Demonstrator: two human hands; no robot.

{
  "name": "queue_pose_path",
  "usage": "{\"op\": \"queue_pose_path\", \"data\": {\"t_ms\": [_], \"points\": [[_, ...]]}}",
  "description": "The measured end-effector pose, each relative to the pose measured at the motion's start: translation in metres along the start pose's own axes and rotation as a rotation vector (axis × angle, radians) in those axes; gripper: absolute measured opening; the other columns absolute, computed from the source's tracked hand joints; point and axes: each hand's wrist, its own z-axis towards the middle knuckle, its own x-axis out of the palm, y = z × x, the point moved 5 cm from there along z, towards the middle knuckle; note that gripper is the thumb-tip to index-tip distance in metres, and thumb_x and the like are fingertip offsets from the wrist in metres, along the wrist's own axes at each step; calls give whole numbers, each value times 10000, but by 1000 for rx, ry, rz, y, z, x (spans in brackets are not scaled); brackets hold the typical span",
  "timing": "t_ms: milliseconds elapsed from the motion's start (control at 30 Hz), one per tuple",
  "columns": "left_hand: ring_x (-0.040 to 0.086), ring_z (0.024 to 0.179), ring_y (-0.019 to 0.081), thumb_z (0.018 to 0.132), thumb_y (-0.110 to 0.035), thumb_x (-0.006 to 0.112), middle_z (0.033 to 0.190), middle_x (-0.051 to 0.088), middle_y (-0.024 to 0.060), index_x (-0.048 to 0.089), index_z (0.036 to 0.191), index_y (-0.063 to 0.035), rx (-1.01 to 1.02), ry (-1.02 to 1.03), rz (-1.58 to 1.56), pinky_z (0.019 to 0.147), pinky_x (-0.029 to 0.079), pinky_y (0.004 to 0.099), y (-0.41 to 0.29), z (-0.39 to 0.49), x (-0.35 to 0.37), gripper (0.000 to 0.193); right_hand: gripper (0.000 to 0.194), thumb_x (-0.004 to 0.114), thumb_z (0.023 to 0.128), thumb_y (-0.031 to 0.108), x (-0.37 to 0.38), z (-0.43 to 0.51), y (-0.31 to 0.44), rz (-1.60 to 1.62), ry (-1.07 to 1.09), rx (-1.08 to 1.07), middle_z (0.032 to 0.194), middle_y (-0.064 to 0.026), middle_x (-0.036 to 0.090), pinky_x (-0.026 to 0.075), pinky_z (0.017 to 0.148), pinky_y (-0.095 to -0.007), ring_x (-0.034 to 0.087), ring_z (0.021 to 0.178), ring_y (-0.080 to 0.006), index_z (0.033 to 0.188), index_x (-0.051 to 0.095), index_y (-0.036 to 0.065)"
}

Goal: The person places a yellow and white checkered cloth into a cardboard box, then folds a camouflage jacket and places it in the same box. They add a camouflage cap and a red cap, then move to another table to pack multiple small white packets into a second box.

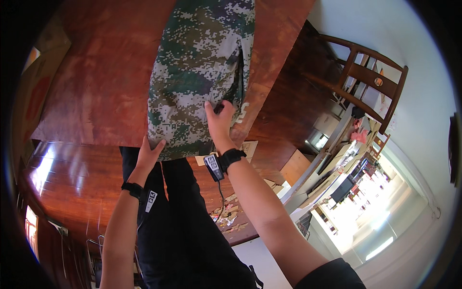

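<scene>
A camouflage-print garment (191, 79), long and folded narrow, lies on a reddish-brown wooden table (97, 72). Its lower end reaches the table's near edge. My left hand (149, 151) holds the bottom left corner of the cloth, thumb on top and fingers hidden beneath. Higher up on the right side, my right hand (221, 117) pinches the fabric between thumb and fingers, beside a dark open fold. Both wrists wear black straps with small devices.
A cardboard box (47, 86) stands at the left. To the right are a wooden chair (371, 79) and a cluttered shelf or bench (332, 155). Scraps (229, 213) litter the floor near my legs.
</scene>
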Motion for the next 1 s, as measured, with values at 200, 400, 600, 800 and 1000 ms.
{"op": "queue_pose_path", "data": {"t_ms": [200, 400, 600, 800, 1000], "points": [[531, 1264, 310, 908, -410, 743, 1360, 531, 202, 383, 1429, 8, 40, 13, -31, 1020, 454, 414, -2, -2, 0, 759, 187, 644, 882, 129, -24, 7, 20, 231, -57, -79, 748, -90, 553, 442, 640, -344, 469, 649, -226, 874, 513, -4], [547, 1205, 347, 859, -371, 774, 1299, 497, 203, 424, 1342, 17, 139, -57, 118, 977, 474, 429, -6, -5, 6, 711, 727, 728, 900, 305, -35, 9, -12, -232, -248, 128, 1309, -295, 481, 330, 1104, -438, 455, 1258, -419, 1381, 364, -101], [522, 1177, 436, 831, -392, 777, 1274, 489, 238, 422, 1309, 13, 117, -148, 315, 950, 468, 476, -17, -7, 7, 721, 479, 706, 928, 336, -43, 81, -2, 93, -88, -7, 1057, -161, 633, 469, 892, -373, 607, 980, -276, 1188, 547, -34], [531, 1132, 389, 816, -118, 724, 1240, 530, 197, 514, 1297, -36, 621, -443, 509, 966, 443, 469, -104, -54, 15, 532, 250, 635, 984, 247, -51, 89, 12, 434, -44, 152, 839, -19, 586, 411, 699, -298, 496, 756, -115, 918, 582, 12], [503, 1266, 409, 913, -275, 701, 1314, 547, 206, 441, 1390, 0, 597, 76, 239, 1049, 432, 429, -143, -45, 93, 608, 139, 643, 977, 230, -62, 62, 34, 671, 352, 304, 897, 52, 571, 402, 683, -239, 514, 830, -58, 1002, 615, 96]]}}
